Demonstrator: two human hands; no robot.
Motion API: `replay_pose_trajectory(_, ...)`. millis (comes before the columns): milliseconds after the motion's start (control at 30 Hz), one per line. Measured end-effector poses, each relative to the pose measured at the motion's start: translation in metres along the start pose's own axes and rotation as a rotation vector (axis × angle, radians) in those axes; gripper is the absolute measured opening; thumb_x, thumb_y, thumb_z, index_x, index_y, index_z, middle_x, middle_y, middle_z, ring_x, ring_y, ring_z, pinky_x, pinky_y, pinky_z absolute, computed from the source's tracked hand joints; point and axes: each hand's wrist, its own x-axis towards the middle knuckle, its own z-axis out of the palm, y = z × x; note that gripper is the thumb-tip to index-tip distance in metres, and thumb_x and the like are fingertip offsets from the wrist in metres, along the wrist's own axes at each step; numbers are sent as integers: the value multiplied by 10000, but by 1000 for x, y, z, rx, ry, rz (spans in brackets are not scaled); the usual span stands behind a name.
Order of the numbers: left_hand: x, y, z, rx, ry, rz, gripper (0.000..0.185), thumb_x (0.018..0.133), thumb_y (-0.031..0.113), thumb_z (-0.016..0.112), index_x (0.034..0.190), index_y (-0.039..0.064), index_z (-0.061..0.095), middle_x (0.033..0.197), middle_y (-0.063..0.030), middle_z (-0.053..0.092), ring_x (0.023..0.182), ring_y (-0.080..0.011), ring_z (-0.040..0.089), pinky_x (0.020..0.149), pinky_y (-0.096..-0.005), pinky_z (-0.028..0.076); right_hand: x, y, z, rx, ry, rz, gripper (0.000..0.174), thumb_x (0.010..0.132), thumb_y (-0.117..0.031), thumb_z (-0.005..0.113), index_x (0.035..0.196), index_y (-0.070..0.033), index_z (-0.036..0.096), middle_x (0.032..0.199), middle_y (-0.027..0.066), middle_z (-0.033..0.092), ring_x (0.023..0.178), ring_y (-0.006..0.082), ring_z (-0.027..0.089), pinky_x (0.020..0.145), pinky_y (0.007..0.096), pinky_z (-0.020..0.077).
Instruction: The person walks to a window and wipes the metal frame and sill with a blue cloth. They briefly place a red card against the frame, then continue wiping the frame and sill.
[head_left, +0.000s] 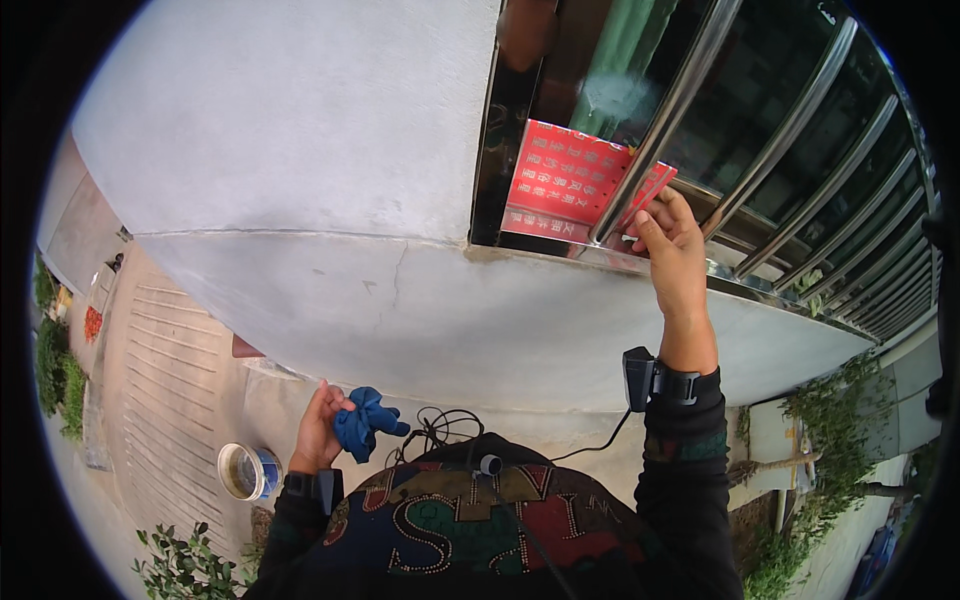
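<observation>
My right hand (671, 232) pinches the near edge of a red sign (570, 180) that bears writing. The sign stands behind a shiny metal window bar (660, 127), at the corner of the window (720, 90), and its lower part mirrors in the polished sill. Lower left, my left hand (322, 420) grips a crumpled blue cloth (365, 424), held in front of my body at waist height. A black device is strapped to each wrist.
A white-grey plastered wall (300, 120) fills the left and middle, with a crack below its ledge. A bucket (247, 471) stands on the ribbed concrete ground (172, 375). Black cable (442, 431) lies coiled near my body. Shrubs (187, 559) grow lower left.
</observation>
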Motion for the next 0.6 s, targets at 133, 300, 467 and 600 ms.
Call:
replay_pose_trajectory(133, 5, 0, 6, -4, -43, -25, 429, 1131, 488, 437, 928, 136, 574, 867, -68, 666, 879, -238, 699, 828, -374, 589, 0, -5, 0, -44, -22, 28, 474, 1046, -25, 591, 1511, -31, 503, 1270, 52, 715, 965, 88, 625, 782, 246, 504)
replay_pose_trajectory(300, 9, -3, 16, 33, -52, -37, 428, 1125, 495, 452, 933, 133, 577, 870, -74, 691, 854, -218, 686, 814, -358, 574, -9, -10, 4, -8, -17, 18, 526, 1046, 21, 558, 1559, -40, 462, 1418, 111, 651, 1023, 105, 638, 887, 269, 543)
replay_pose_trajectory(467, 12, 0, 30, 99, -94, -19, 376, 1127, 428, 462, 926, 129, 568, 872, -75, 685, 863, -201, 671, 819, -352, 556, -37, -8, 9, -105, 196, -215, 480, 1055, -5, 546, 1530, -46, 500, 1398, 119, 655, 1009, 109, 640, 880, 261, 543)
replay_pose_trajectory(600, 19, 13, 62, 201, -190, -1, 352, 1127, 376, 458, 925, 109, 566, 863, -82, 678, 885, -193, 654, 855, -345, 526, -89, 3, 24, -34, 47, -96, 299, 1051, -42, 586, 1348, -27, 607, 1213, 88, 705, 909, 96, 648, 794, 263, 558)
